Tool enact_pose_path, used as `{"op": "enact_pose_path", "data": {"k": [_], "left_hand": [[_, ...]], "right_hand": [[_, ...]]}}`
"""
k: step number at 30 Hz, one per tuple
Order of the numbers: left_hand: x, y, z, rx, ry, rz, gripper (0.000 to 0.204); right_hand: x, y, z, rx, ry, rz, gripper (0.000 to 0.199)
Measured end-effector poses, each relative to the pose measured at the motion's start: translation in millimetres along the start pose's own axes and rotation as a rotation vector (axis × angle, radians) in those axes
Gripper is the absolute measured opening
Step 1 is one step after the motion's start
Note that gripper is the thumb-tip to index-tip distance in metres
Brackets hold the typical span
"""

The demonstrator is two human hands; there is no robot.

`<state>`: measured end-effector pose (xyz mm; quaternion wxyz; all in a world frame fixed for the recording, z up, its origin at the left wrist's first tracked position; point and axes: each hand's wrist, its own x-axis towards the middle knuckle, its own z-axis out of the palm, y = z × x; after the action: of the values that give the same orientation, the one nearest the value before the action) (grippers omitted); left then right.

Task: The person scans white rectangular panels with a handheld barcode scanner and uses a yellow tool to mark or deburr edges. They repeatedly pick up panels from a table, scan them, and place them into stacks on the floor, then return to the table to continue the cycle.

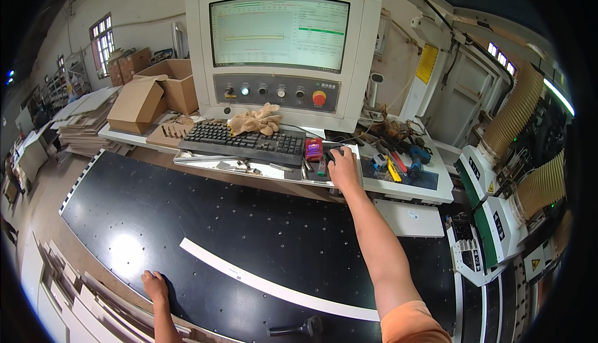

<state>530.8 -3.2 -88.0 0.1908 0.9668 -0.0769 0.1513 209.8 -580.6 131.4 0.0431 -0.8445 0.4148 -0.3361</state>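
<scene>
My right hand (342,164) lies over a dark computer mouse (333,155), fingers bent down around it, on the shelf below the control monitor (280,35). Left of it, a small red and purple box (313,149) stands beside the black keyboard (246,144). At the near left, my left hand (156,285) rests on the edge of the black table (249,218), with nothing seen in it and its fingertips a little apart. A long white strip of board (261,282) lies across the table between my arms. Near the front edge lies a black handheld scanner (298,328).
Work gloves (255,121) lie on the keyboard. A red stop button (319,98) sits on the panel. Blue, yellow and red tools (398,164) lie to the right, near machine heads with ribbed hoses (514,116). Open cardboard boxes (138,103) and stacked boards (87,122) are at the left.
</scene>
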Motion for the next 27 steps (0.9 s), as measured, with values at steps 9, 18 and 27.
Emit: {"op": "enact_pose_path", "data": {"k": [9,18,27], "left_hand": [[-2.5,1.9,-3.8,-0.023,-0.003,-0.003,0.025],[-1.8,3.0,-4.6,-0.022,-0.010,-0.013,0.027],[-0.6,1.7,-2.7,-0.019,-0.005,-0.010,0.026]], "right_hand": [[-1.5,-1.6,-1.7,-0.032,0.024,-0.004,0.040],[-2.5,-2.5,-3.5,-0.045,0.027,-0.022,0.040],[-0.2,-1.2,-1.9,-0.040,0.014,-0.013,0.040]]}}
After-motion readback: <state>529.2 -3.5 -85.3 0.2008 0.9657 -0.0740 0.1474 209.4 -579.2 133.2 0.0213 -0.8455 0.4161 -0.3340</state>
